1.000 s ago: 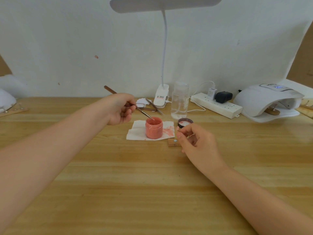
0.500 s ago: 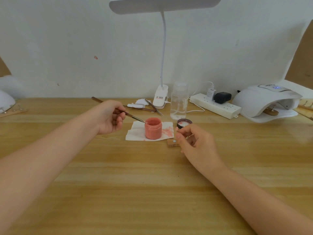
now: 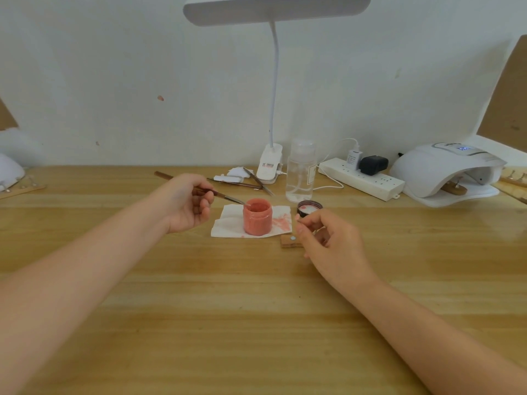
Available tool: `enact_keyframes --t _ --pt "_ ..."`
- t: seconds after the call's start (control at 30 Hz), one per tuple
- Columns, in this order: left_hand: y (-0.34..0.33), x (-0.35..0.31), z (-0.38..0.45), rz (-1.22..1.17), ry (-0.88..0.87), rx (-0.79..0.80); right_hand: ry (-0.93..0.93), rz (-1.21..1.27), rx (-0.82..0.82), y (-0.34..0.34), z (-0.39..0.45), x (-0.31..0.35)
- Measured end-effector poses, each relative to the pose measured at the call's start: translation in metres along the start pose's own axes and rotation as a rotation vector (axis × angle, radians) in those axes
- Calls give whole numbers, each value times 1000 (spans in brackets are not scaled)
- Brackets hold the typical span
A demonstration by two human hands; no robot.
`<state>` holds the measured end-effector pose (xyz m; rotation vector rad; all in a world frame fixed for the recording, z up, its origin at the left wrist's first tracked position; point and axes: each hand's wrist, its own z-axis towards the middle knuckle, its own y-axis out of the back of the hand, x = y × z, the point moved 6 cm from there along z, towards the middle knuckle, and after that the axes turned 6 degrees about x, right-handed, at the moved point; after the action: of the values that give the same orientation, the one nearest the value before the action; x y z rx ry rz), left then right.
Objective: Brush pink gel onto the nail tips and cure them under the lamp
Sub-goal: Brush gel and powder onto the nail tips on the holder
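The pink gel jar [image 3: 257, 216] stands open on a white tissue [image 3: 228, 223] in the middle of the wooden table [image 3: 228, 309], and the brush [image 3: 216, 193] tip sits at its rim — the left hand [image 3: 186, 203] pinches that brush. Just beside the tissue lies a small wooden block [image 3: 288, 242] with a pale nail tip [image 3: 293, 238] on it; the right hand [image 3: 330, 240] curls over one end, but whether it grips the block I cannot tell. The white curing lamp [image 3: 439, 172] sits far off to the right.

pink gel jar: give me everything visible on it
The pink gel jar is a small, round, translucent pot with pink contents and smeared walls. It stands upright and lidless on a white tissue stained pink to its right. The brush, gripped by the left hand, has its tip at the jar's open rim.
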<state>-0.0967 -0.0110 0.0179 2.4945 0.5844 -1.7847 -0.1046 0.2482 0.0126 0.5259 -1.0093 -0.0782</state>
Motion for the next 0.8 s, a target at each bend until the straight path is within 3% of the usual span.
enact_keyframes --t 0.8 --pt "10 11 -9 -215 22 -33 19 5 -18 0 1 -2"
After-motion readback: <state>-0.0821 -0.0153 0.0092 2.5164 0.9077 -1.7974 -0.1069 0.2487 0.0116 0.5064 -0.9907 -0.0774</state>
